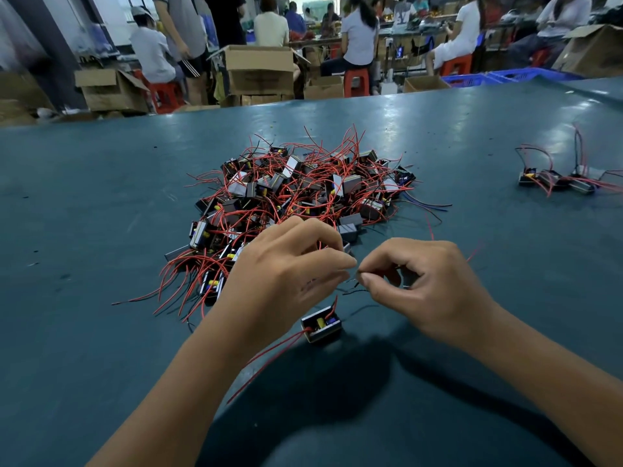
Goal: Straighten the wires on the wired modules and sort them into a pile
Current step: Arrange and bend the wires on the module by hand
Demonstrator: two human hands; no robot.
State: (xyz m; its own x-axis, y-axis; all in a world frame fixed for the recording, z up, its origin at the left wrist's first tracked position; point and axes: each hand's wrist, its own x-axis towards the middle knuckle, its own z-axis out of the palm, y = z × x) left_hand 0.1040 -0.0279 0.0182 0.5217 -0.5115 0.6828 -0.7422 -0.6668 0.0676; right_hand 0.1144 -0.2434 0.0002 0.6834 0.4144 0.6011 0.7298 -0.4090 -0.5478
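A small black wired module (322, 324) hangs just above the table below my hands, its red wires trailing down to the left. My left hand (286, 271) and my right hand (428, 281) meet fingertip to fingertip above it, each pinching a thin dark wire of the module between thumb and forefinger. Behind my hands lies a big tangled heap of modules (296, 193) with red and black wires. A small group of modules (556, 180) with their wires gathered lies at the far right of the table.
The blue-green table (101, 332) stretches wide around the heap. Beyond its far edge stand cardboard boxes (259, 72), red stools, blue crates (505, 77) and several seated or standing people.
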